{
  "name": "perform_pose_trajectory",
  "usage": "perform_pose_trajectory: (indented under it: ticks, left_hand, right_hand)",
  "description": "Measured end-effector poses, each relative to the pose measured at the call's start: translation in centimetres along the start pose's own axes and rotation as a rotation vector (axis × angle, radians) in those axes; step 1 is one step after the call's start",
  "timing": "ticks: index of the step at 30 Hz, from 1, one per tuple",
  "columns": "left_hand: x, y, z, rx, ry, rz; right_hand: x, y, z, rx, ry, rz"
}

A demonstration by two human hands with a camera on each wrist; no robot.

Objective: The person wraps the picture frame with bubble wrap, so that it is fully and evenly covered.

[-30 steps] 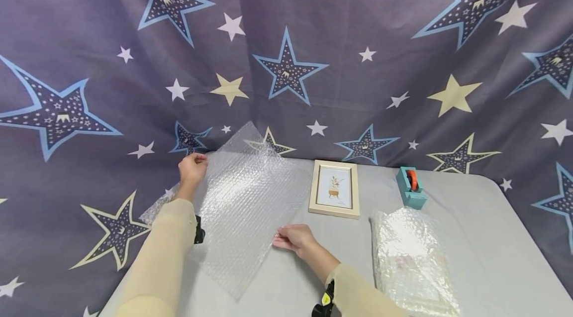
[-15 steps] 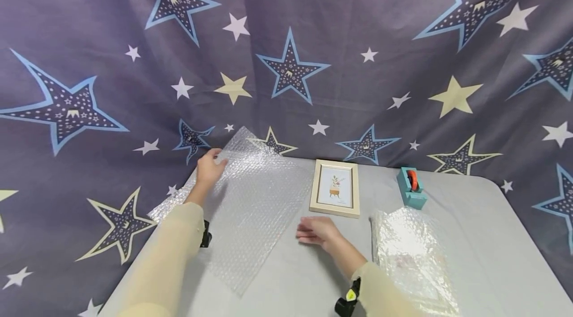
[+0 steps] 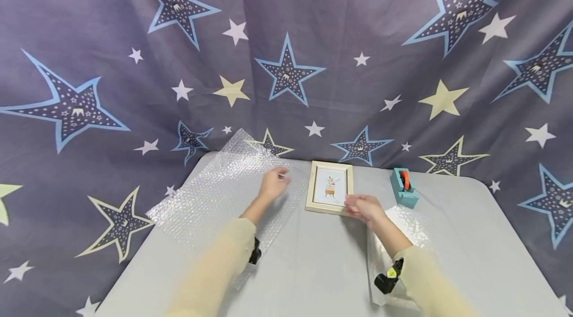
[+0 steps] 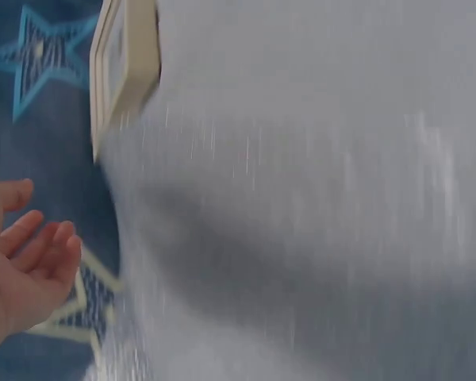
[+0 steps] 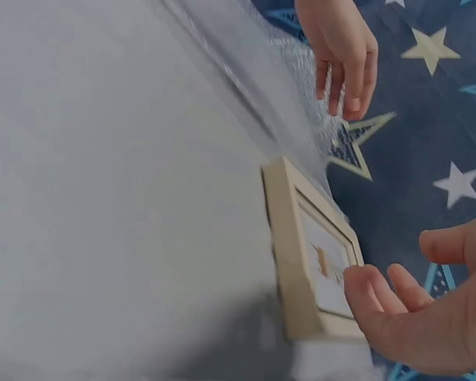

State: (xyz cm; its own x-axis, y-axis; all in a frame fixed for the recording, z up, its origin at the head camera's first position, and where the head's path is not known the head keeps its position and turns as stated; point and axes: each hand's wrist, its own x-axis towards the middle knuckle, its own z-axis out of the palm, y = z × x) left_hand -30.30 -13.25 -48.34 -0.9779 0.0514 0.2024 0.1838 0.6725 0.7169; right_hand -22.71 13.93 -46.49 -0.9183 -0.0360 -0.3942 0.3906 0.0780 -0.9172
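Note:
A picture frame with a pale wooden border and a potted-plant print lies on the table in the head view. My right hand is at its near right corner, fingers loosely bent and holding nothing; the right wrist view shows the fingertips overlapping the frame's edge. My left hand hovers over a sheet of bubble wrap left of the frame, its fingers relaxed, with nothing in them. In the left wrist view the frame stands beyond the blurred wrap.
A teal tape dispenser with an orange core stands at the back right. A bubble-wrapped packet lies under my right forearm on the grey table. Behind the table hangs a star-printed curtain.
Both hands have let go of the bubble wrap, which now lies flatter. My left hand has moved right across it, and my right hand has moved right to the picture frame.

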Motion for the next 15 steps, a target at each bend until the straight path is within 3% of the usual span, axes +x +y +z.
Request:
perform_pose_trajectory:
  ticks: [4,9,11,13,15]
  left_hand:
    - [-0.4,1.5,3.4,-0.025,-0.07,-0.037]
    - [-1.0,2.7,5.9,-0.028,-0.1,-0.114]
    - [-1.1,3.0,6.4,-0.022,-0.096,-0.154]
    - [-1.2,3.2,6.7,-0.007,-0.089,-0.182]
    - [-1.2,3.4,6.9,-0.003,-0.07,-0.195]
  right_hand:
    - [1.1,-0.8,-1.3,-0.009,0.051,-0.032]
    - [4.1,-0.4,-2.5,-0.024,0.141,-0.003]
    - [8.5,2.2,-4.0,0.001,0.139,-0.034]
    - [14.1,5.5,-5.6,-0.011,0.147,-0.038]
    - [21.1,9.7,-7.2,-0.022,0.162,-0.033]
